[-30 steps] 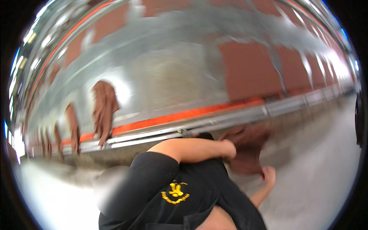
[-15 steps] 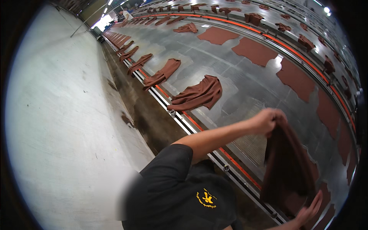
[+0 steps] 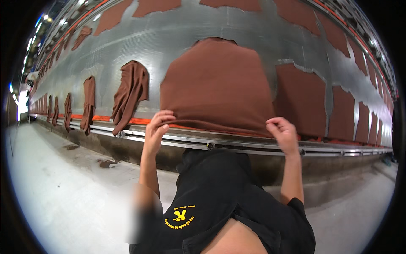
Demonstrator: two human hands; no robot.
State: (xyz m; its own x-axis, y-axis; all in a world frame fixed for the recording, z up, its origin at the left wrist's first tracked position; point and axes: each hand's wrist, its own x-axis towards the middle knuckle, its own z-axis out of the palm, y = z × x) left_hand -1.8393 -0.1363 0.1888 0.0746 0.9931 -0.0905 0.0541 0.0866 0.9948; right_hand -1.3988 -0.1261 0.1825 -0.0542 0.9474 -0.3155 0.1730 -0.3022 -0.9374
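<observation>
A brown fabric panel (image 3: pixel 218 84), cut like a garment piece, lies spread on the grey metal table in front of me. Its far end narrows in a curve, and its near edge is slightly raised and rolled along the table's front. At the near left corner, my left hand (image 3: pixel 157 127) pinches the edge between curled fingers and thumb. My right hand (image 3: pixel 284 132) grips the near right corner, fingers drawn together. To the left, a crumpled brown fabric piece (image 3: pixel 132 91) hangs partly over the front edge. A flat brown panel (image 3: pixel 301 99) lies close on the right.
The long metal table (image 3: pixel 154 70) carries several more flat brown panels (image 3: pixel 342 112) to the right and along the far side. Several bunched pieces (image 3: pixel 88 101) lie leftward. A metal rail (image 3: pixel 182 142) with an orange strip runs along the front, above a pale floor (image 3: pixel 80 169).
The panel hung bunched from my left hand, with my right hand's fingers stretched beside it; now it lies spread on the table, both hands at its near corners. My view has turned right.
</observation>
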